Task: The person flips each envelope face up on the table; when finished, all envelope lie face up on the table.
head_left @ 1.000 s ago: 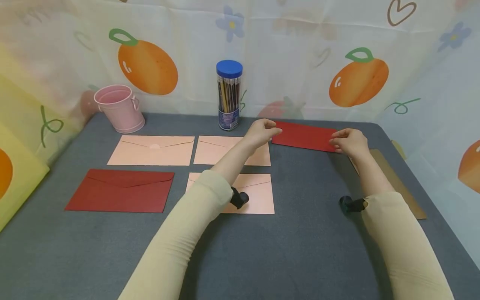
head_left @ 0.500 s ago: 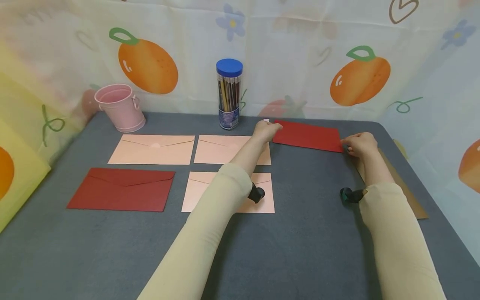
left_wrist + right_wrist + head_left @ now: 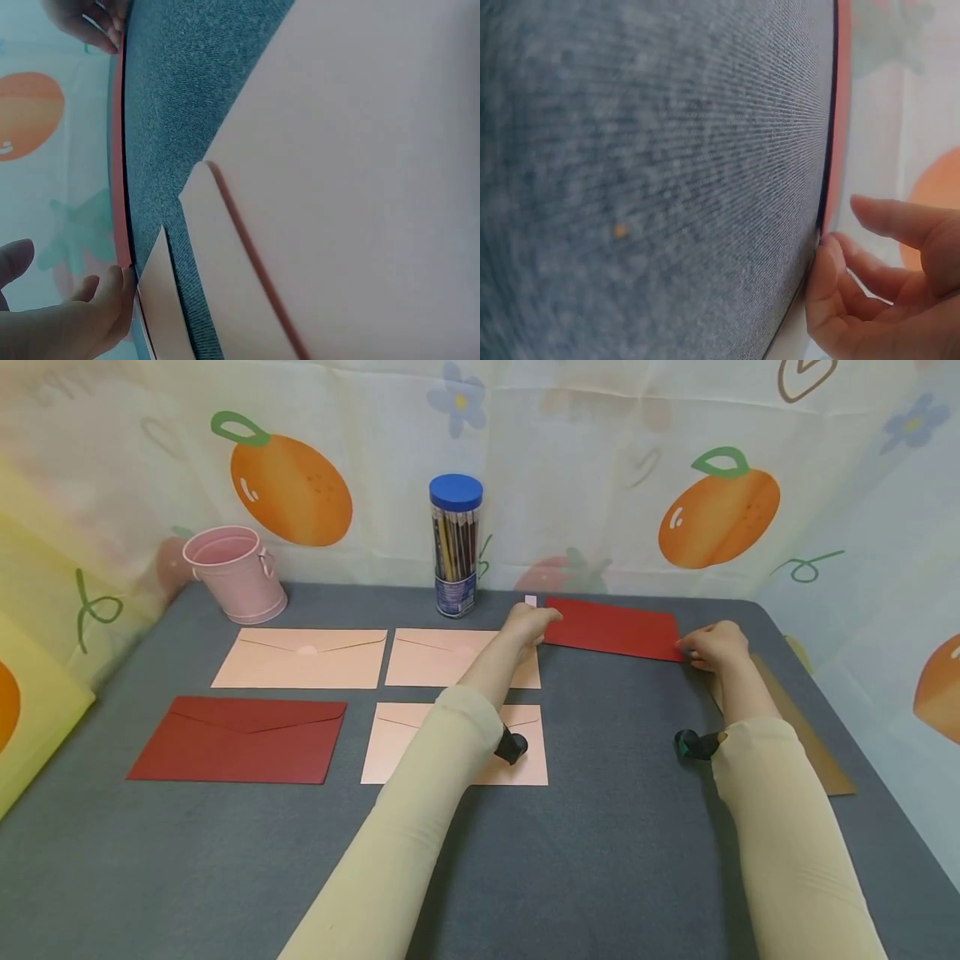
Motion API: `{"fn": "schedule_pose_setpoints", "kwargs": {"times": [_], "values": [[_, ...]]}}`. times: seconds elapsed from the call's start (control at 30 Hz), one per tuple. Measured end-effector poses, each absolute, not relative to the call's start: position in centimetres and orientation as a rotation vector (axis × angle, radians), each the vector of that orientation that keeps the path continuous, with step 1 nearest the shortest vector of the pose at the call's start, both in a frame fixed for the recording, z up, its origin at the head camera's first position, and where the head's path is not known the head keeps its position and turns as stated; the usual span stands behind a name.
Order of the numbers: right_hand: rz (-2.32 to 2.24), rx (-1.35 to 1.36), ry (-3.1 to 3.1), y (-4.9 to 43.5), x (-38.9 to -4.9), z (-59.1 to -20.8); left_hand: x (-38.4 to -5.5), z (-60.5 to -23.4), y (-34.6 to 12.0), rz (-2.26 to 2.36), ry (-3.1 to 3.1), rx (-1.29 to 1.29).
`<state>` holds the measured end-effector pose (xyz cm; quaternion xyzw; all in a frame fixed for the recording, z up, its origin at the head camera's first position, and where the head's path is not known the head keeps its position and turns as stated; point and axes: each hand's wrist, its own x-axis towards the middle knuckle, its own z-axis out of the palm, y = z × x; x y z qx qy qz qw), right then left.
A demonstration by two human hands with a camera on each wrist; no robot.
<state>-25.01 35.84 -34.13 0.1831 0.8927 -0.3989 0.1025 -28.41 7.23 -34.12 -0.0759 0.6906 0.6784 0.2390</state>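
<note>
A bright red envelope (image 3: 611, 628) lies flat at the back right of the table between my two hands. My left hand (image 3: 527, 625) is at its left end; in the left wrist view the fingers (image 3: 120, 289) touch the envelope's edge and the thumb stands away from them. At the opposite end is my right hand (image 3: 718, 645). Its bent fingertips (image 3: 829, 251) meet the red edge in the right wrist view, while the thumb (image 3: 877, 214) is held apart. My left forearm crosses over a pale pink envelope (image 3: 390, 752) and partly hides it.
Two more pink envelopes lie farther back, one at left (image 3: 300, 668) and one in the middle (image 3: 427, 664). A dark red envelope (image 3: 240, 743) is at left. A brown envelope (image 3: 806, 727) lies under my right arm. A pink bucket (image 3: 236, 581) and a pencil jar (image 3: 456, 547) stand behind.
Both hands have shifted right, the left from above to the red envelope's left end, the right to just past its right end. The envelope is nearly where it was.
</note>
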Motion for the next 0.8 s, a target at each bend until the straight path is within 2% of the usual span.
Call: {"fn": "schedule_pose_setpoints", "kwargs": {"times": [0.4, 0.8], "values": [[-1.294, 0.482, 2.488, 36.2, -25.0, -34.0, -28.2, -34.2, 7.1, 1.911, 1.821, -0.255], [-1.827, 0.563, 1.953, 38.9, -24.7, -33.1, -28.4, -34.5, 6.7, 1.981, 1.863, -0.250]]}}
